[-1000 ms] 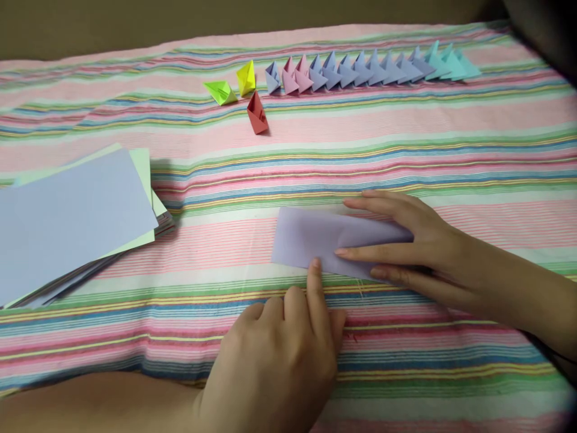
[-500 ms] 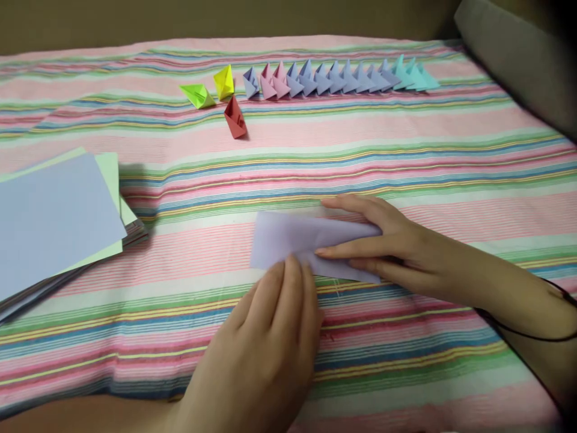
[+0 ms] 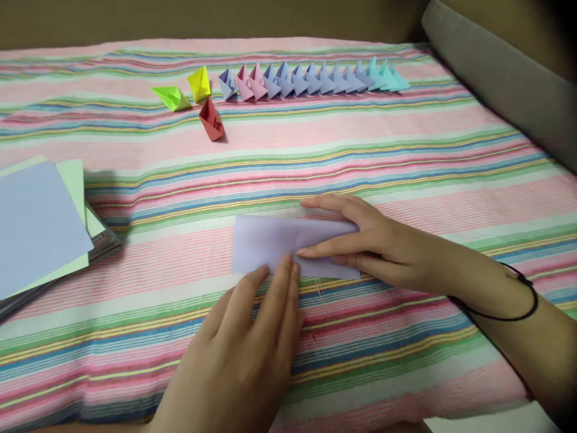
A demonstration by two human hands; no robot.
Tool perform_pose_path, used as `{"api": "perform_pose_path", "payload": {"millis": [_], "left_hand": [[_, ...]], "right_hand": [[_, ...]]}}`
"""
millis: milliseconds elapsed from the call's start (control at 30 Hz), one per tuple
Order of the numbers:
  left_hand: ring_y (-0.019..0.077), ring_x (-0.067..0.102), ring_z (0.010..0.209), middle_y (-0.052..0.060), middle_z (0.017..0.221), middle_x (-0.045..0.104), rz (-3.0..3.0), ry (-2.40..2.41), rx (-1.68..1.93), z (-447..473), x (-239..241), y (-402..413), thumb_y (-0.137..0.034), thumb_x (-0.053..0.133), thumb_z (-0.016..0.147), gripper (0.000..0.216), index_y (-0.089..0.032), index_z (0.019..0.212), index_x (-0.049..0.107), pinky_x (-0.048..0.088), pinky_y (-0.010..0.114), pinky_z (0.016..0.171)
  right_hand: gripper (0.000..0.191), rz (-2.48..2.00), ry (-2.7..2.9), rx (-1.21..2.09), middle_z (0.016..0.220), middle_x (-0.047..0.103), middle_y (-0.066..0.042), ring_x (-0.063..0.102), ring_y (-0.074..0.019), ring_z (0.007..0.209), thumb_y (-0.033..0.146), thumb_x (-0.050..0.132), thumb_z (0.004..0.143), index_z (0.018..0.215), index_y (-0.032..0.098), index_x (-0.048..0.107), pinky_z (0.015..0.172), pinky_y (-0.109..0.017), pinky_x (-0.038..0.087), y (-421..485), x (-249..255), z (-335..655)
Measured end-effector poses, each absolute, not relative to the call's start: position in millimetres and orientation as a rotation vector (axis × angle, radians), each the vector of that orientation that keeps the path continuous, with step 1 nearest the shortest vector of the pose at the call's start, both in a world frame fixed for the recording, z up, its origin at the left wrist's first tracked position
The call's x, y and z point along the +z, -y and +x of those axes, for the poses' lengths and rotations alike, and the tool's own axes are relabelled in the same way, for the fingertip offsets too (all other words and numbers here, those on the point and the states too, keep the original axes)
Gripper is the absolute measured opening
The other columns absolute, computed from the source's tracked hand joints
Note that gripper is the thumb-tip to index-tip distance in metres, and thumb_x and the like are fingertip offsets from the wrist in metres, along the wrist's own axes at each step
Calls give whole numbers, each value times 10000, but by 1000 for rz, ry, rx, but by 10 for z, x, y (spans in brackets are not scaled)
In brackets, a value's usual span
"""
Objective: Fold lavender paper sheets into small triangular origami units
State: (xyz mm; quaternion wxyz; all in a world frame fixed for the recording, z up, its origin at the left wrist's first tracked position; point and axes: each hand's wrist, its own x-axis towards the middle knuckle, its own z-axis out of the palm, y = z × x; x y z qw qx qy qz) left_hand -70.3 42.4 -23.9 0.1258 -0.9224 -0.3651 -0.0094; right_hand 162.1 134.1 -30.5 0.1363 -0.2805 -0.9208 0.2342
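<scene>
A folded lavender sheet of paper [image 3: 259, 237] lies flat on the striped cloth in front of me, its long side running left to right. My left hand [image 3: 241, 346] touches the paper's near edge with its fingertips; the fingers are stretched out, with a gap between them. From the right, my right hand [image 3: 378, 240] reaches over the paper's right end. Its fingers are spread, one lying across the sheet and another beyond its far edge. Part of the right end is covered by that hand.
At left is a stack of coloured paper [image 3: 40, 216], with a blue-grey sheet on top. Along the back runs a row of folded paper pieces [image 3: 311, 81], beside a green piece [image 3: 171, 98], a yellow one [image 3: 199, 84] and a red one [image 3: 211, 120]. A grey edge [image 3: 496, 78] borders the right.
The view has shifted, so everything sits further left. My left hand's fingers have spread apart from a bunched pose at the paper's near edge. The right hand stays on the paper.
</scene>
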Motion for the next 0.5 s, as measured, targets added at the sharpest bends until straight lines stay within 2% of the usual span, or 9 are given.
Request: {"api": "perform_pose_path", "payload": {"millis": [233,500], "left_hand": [[344,582,1117,174,1367,496,-2680,1064,-50,-699,-252,-434,-54,345,833,451,-46,1232,554,577,463,813],[318,576,1129,159,1328,541,-2659,1003,-94,-723,-233,-441,-63,324,846,435,-48,1200,576,556,445,838]], "right_hand": [[400,-818,2686,685,1504,288,-23,262,-241,1376,160,450,909,1240,343,578,1098,-514,242,-1340,-284,1620],[391,-823,2680,677,1497,302,-18,269,-243,1372,167,437,914,1229,344,588,1099,-518,238,-1339,-283,1615]]}}
